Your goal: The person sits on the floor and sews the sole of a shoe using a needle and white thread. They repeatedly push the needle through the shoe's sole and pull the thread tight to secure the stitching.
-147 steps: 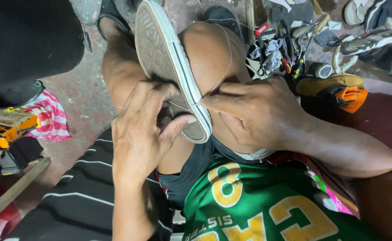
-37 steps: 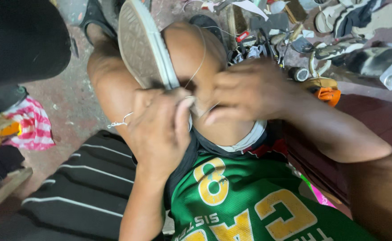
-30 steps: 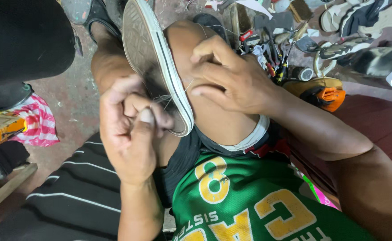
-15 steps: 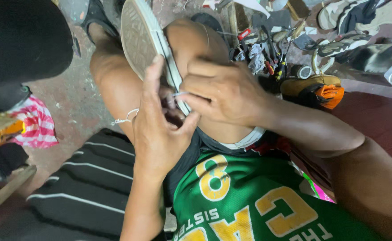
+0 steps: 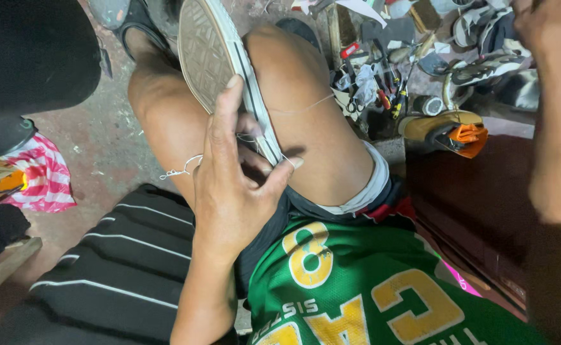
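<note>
Left hand [image 5: 229,191] grips sneaker [image 5: 219,70] wedged between knees, sole up, long axis pointing away. Right hand [image 5: 552,38] raised far right, closure unclear. Thread [image 5: 303,108] runs taut toward it.

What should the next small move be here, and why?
Probably the right hand, raised far up at the right, keeps drawing the thread until it sits snug, then comes back to the sneaker. The thread runs from the sole edge across the knee toward that hand, while the left hand pins the shoe between the knees.
</note>
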